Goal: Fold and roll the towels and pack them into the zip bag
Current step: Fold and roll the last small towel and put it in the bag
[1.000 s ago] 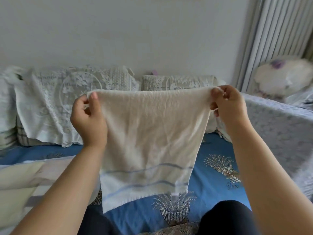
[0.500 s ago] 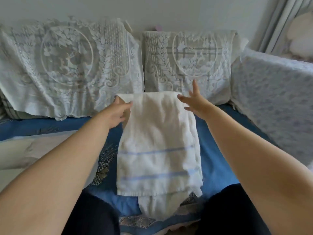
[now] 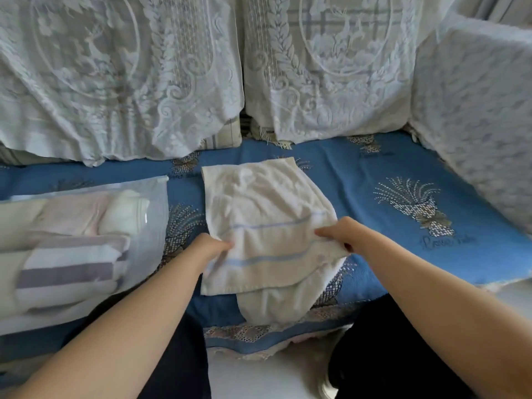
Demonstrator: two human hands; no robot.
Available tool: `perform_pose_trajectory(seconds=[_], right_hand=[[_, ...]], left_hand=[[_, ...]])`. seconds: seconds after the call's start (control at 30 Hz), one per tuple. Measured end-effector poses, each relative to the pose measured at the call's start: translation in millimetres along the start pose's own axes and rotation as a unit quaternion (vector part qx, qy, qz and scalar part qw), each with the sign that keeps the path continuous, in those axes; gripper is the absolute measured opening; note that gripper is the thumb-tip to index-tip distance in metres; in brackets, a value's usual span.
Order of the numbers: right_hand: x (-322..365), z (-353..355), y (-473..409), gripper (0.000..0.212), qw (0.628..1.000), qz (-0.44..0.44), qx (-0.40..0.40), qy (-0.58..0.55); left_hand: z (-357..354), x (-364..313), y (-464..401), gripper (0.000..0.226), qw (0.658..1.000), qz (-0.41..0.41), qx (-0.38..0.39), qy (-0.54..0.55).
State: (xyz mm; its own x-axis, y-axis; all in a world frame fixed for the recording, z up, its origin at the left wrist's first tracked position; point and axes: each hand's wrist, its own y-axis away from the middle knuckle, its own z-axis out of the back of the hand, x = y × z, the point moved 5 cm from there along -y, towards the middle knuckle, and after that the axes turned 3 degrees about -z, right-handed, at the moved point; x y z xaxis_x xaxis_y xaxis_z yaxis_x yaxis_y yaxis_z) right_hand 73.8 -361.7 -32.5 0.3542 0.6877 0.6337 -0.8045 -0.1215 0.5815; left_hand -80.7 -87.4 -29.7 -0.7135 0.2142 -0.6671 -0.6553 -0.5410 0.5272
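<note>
A cream towel point(image 3: 264, 208) with two thin blue stripes lies folded over on the blue sofa seat point(image 3: 374, 180), its lower layer hanging toward the seat's front edge. My left hand point(image 3: 211, 247) pinches the towel's left side near the upper stripe. My right hand point(image 3: 341, 236) grips its right side at about the same height. To the left lies the clear zip bag point(image 3: 149, 226), with several rolled and folded towels point(image 3: 69, 272) inside, one striped grey and white.
Two lace-covered back cushions point(image 3: 121, 76) point(image 3: 331, 67) stand behind the seat. A lace-covered armrest point(image 3: 475, 116) closes the right side. My dark-trousered knees point(image 3: 374, 355) are against the seat's trimmed front edge. White floor shows between them.
The towel went from being held up in the air to lying on the seat. Both hands moved from its far corners down to its sides near the stripes. The view tilted downward.
</note>
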Motion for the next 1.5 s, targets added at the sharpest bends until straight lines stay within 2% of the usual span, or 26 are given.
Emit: perform_pose_trajectory(seconds=[0.07,0.13,0.2,0.27,0.33,0.4,0.43,0.47,0.5,0.53,0.6,0.67,0.77,0.87,0.9,0.93,0.97,1.0,1.03,1.07,1.1,1.13,1.17,1.27,1.43,1.5], right_hand=[[0,-4,7,0.039,0.985,0.031,0.059,-0.156],[5,-1,17,0.027,0.943,0.074,0.112,-0.305],[7,4,28,0.021,0.911,0.084,0.15,-0.375],[6,13,32,0.027,0.899,0.105,0.182,-0.385],[0,29,30,0.043,0.924,0.136,0.16,-0.319],[-13,52,31,0.06,0.976,0.147,0.062,-0.15],[-19,62,32,0.067,0.988,0.148,0.012,-0.042],[-26,68,34,0.067,0.988,0.145,-0.013,0.051],[-33,70,35,0.062,0.985,0.132,-0.005,0.113],[-39,70,37,0.05,0.985,0.109,0.016,0.133],[-50,73,35,0.03,0.988,0.072,0.038,0.13],[-56,75,35,0.031,0.993,0.051,0.045,0.093],[-52,72,41,0.032,0.986,0.072,0.112,-0.103],[-44,78,51,0.029,0.958,0.096,0.13,-0.238],[-47,83,49,0.03,0.963,0.09,0.096,-0.233],[-53,91,43,0.032,0.98,0.081,0.031,-0.177],[-60,102,38,0.036,0.995,0.065,-0.054,-0.054],[-67,111,35,0.043,0.987,0.039,-0.126,0.095],[-71,116,34,0.052,0.963,0.015,-0.173,0.206],[-74,115,35,0.056,0.945,0.006,-0.199,0.261],[-72,112,37,0.05,0.939,0.026,-0.217,0.265],[-66,106,41,0.038,0.943,0.06,-0.219,0.242],[-63,96,40,0.036,0.952,0.087,-0.2,0.215],[-64,56,34,0.061,0.972,0.084,-0.079,0.206],[-69,41,28,0.046,0.962,0.073,-0.137,0.223],[-66,35,27,0.043,0.953,0.086,-0.125,0.261]], left_hand=[[-7,9,3,0.054,0.995,0.012,0.048,0.082],[-19,11,16,0.038,0.984,0.029,0.09,0.152],[-33,13,28,0.034,0.973,0.038,0.118,0.192],[-41,15,34,0.031,0.965,0.038,0.122,0.229],[-47,18,41,0.03,0.958,0.042,0.111,0.261],[-53,21,47,0.033,0.955,0.053,0.103,0.274],[-55,23,50,0.036,0.955,0.051,0.096,0.276],[-57,24,52,0.038,0.958,0.041,0.082,0.272],[-58,27,52,0.039,0.963,0.026,0.061,0.263],[-58,28,55,0.038,0.967,0.008,0.032,0.253],[-58,30,64,0.032,0.967,-0.031,-0.02,0.251],[-65,31,71,0.023,0.954,-0.044,-0.017,0.298],[-71,32,76,0.016,0.921,-0.005,0.017,0.388],[-74,29,77,0.019,0.864,0.039,0.055,0.5],[-74,28,77,0.02,0.853,0.041,0.061,0.517],[-75,30,77,0.02,0.853,0.041,0.059,0.516],[-76,32,78,0.018,0.864,0.039,0.05,0.499],[-78,35,79,0.016,0.88,0.038,0.037,0.473],[-80,39,81,0.014,0.894,0.039,0.026,0.445],[-82,42,83,0.014,0.905,0.042,0.013,0.423],[-83,45,84,0.015,0.911,0.046,0.0,0.41],[-84,48,84,0.017,0.914,0.05,-0.014,0.402],[-84,50,84,0.021,0.914,0.056,-0.031,0.4],[-89,53,84,0.032,0.908,0.076,-0.069,0.406],[-96,49,85,0.026,0.909,0.041,-0.063,0.411],[-101,51,85,0.023,0.91,0.031,-0.053,0.411]])
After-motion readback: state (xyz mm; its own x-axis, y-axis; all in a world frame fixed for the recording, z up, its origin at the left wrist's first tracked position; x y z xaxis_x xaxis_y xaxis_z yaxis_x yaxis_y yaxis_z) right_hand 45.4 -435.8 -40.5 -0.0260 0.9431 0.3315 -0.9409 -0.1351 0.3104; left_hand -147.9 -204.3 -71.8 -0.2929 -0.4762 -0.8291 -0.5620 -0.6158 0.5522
